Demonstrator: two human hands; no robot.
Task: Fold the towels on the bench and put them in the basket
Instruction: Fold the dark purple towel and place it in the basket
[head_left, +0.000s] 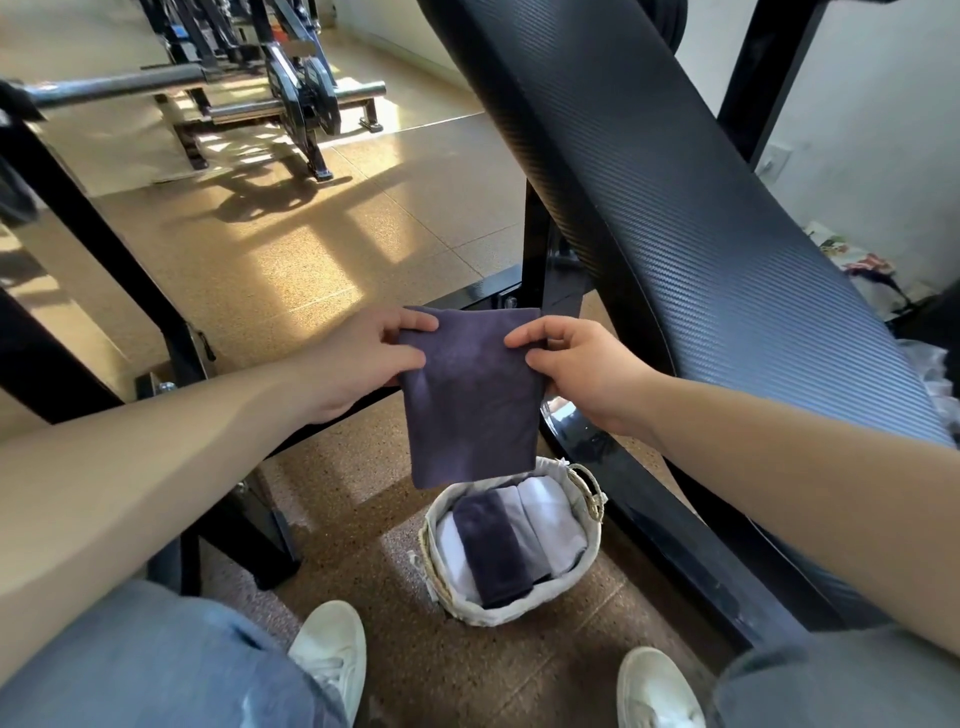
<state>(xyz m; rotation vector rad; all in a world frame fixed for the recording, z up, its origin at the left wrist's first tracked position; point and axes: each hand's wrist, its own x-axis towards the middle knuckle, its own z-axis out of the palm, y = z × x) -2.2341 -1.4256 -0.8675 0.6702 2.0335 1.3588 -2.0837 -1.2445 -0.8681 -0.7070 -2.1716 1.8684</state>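
Note:
A folded dark purple towel (470, 400) hangs in the air above the floor. My left hand (358, 358) pinches its upper left edge and my right hand (582, 369) pinches its upper right edge. Directly below, a small woven basket with a white liner (582, 480) stands on the floor between my feet. Inside it lie a folded dark purple towel (491, 551) and folded white towels (550, 525). The black padded bench (701, 208) slopes up on the right.
Black frame bars of the bench (535, 244) stand behind the towel, another black frame (88, 223) on the left. A barbell rack (291, 104) stands further back. More cloth (930, 358) lies at the bench's right edge. My white shoes (332, 654) flank the basket.

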